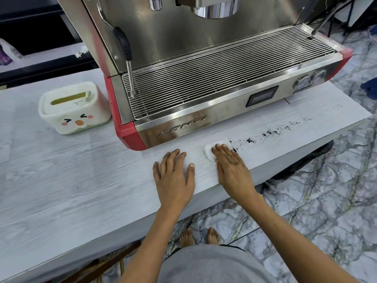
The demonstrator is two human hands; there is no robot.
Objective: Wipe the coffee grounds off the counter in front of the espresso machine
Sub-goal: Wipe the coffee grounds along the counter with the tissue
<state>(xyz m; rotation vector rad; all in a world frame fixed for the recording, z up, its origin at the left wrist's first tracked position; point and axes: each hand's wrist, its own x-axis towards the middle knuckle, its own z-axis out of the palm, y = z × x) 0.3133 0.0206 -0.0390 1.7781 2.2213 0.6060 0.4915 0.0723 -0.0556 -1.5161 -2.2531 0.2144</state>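
The right hand lies flat, fingers straight, pressing a white cloth on the worktop near its front edge. Dark coffee grounds trail off to the right. The left hand rests flat beside it. The espresso machine stands just behind. A white box sits on the left.

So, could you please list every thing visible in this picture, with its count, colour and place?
espresso machine: one, steel with red corners, back of the counter
counter: one, pale grey wood grain
coffee grounds: scattered, black, on the counter right of the tissue
tissue: one, white, under the right fingers
tissue box: one, cream with a chick face, left of the machine
floor: marble pattern
feet: two, bare, on the floor
left hand: flat on the counter
right hand: pressing the tissue
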